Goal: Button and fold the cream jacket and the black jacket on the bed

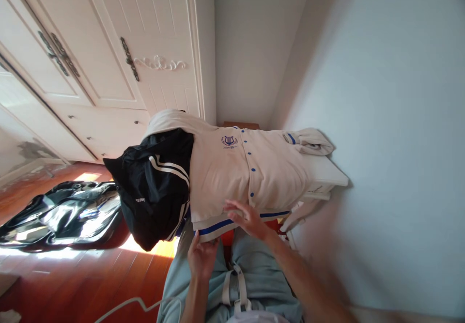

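A cream jacket [221,177] with blue snaps, a blue emblem and a blue-striped hem lies spread out, front side up. Its right-hand sleeve is folded into a bundle beside the wall. My left hand [203,255] pinches the hem at its lower left corner, thumb on top and fingers beneath. Over the lower front, near the snap line, my right hand [247,219] has its fingers apart and holds nothing. Black clothing [152,192] with white stripes is heaped against the jacket's left side.
A white surface [327,170] supports the jacket beside the pale wall [399,144]. Behind stands a cream wardrobe [163,32]. An open black suitcase [65,216] lies on the wooden floor [134,274] at left, and a white cable [127,304] runs nearer.
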